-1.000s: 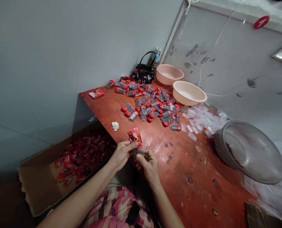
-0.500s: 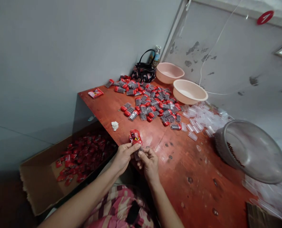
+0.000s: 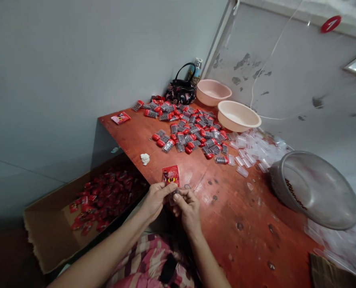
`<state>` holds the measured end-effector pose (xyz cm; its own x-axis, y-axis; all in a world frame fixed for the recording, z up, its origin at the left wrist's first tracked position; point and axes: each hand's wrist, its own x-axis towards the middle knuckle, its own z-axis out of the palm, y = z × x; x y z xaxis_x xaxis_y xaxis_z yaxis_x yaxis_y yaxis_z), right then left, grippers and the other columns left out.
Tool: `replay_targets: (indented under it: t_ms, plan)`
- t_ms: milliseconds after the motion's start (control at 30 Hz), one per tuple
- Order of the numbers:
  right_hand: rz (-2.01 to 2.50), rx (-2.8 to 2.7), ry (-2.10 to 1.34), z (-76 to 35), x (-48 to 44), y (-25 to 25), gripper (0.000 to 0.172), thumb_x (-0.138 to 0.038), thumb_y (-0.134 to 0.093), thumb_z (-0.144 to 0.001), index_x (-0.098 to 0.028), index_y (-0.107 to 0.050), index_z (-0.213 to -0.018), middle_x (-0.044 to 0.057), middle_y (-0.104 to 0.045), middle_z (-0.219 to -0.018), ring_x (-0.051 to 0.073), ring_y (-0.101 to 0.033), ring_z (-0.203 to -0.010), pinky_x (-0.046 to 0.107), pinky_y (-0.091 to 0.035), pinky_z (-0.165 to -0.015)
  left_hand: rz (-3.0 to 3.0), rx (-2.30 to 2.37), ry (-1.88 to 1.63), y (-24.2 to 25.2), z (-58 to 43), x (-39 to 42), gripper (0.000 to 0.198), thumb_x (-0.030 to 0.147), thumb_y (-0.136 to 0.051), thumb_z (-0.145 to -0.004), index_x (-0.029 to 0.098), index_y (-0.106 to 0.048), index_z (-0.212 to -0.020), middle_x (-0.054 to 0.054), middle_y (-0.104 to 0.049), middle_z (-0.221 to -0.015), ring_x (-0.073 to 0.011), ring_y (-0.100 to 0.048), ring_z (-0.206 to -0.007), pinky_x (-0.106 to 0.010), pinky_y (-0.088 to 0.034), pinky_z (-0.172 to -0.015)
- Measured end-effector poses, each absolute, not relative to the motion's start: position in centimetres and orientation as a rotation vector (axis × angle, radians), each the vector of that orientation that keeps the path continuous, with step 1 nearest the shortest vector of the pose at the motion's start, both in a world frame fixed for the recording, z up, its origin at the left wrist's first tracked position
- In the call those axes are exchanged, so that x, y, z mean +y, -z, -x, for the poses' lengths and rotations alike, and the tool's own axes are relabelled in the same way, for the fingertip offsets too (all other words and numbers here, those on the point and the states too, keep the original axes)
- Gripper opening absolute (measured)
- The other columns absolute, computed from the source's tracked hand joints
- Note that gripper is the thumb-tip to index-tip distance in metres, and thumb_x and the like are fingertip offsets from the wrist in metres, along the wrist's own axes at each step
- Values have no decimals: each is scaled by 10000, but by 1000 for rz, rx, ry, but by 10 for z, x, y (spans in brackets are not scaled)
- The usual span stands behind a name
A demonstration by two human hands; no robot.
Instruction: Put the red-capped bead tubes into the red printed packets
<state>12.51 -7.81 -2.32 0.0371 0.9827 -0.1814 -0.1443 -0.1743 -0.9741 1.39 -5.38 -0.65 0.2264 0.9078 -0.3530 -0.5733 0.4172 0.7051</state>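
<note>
In work, lower centre of the frame: one packet [image 3: 171, 175], pinched by the left hand [image 3: 156, 201]; just below, one half-hidden case [image 3: 172, 199], pinched by the right hand [image 3: 190, 208]. Done, by appearance: packets [image 3: 105, 198], heaped in the carton [image 3: 42, 226], lower left. Remaining, seemingly: many filled red-capped cases [image 3: 192, 129], loose on the counter [image 3: 220, 224], centre. Also: grey basin [image 3: 324, 188], right, brown pellets [image 3: 294, 196] within; two pale basins [image 3: 238, 127], upper centre; clear cases [image 3: 252, 150], piled between.

Forearms [image 3: 114, 245] converging, left hand [image 3: 156, 200] and right hand [image 3: 190, 210] pinch close together, thumbs [image 3: 181, 202] uppermost.
</note>
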Motion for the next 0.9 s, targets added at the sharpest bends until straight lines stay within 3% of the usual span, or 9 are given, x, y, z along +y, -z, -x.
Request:
replay_targets:
  t_ms: [67,133,267,367,500,633,833,900]
  plan:
    - [1184,-819,-1482,-123,-78,27,195,-325,-616,-721,-167,-502,-729,-55,-528,-486,45,-393,-298,147,-283,-290,-525,788,-1006,8,-14,-57,274,351,-616,-674,79,-622,-644,-59,-598,-534,-138,-511,-375,-281,-413,-392]
    - [1134,-737,-1517,-121,-78,29,197,-302,-642,-701,-161,-508,-731,-49,-545,-511,49,-435,-322,147,-318,-309,-546,785,-990,9,-12,-59,264,345,-613,-678,86,-612,-621,-45,-580,-513,-132,-505,-378,-276,-414,-397]
    - [1052,-784,-1585,-121,-81,26,215,-268,-633,-715,-159,-559,-886,-6,-618,-651,99,-580,-521,208,-469,-497,-522,885,-1092,11,-7,-58,205,294,-649,-654,97,-602,-622,-10,-555,-522,-94,-477,-413,-220,-383,-386]
    - [1042,-838,-1601,-124,-83,23,296,-247,-649,-698,-165,-557,-967,19,-648,-749,134,-619,-640,255,-499,-601,-479,928,-1120,12,-6,-58,211,302,-657,-647,100,-601,-624,-14,-567,-545,-97,-486,-438,-215,-378,-392]
    - [1088,-790,-1539,-123,-79,26,186,-235,-675,-665,-164,-541,-773,-15,-634,-592,110,-592,-502,216,-470,-500,-485,953,-1107,12,-11,-64,201,282,-684,-623,90,-629,-646,-12,-577,-547,-85,-491,-455,-206,-385,-432]
    - [1155,-826,-1506,-115,-70,27,242,-265,-694,-638,-169,-472,-649,-64,-549,-435,71,-491,-345,157,-369,-357,-442,838,-1048,6,-6,-68,205,280,-671,-645,85,-617,-608,-22,-586,-543,-102,-521,-472,-244,-433,-499]
    - [1171,-934,-1509,-115,-63,11,239,-264,-698,-618,-172,-497,-710,-68,-543,-460,76,-484,-346,159,-361,-340,-207,950,-1349,10,43,-74,234,322,-643,-681,138,-581,-812,-121,-663,-927,-221,-616,-862,-345,-478,-762]
    - [1204,-953,-1458,-122,-61,7,200,-298,-651,-673,-166,-504,-699,-53,-547,-483,72,-485,-359,160,-364,-349,-174,1095,-1356,18,55,-79,315,319,-646,-679,161,-541,-930,-136,-660,-944,-229,-626,-852,-377,-483,-758]
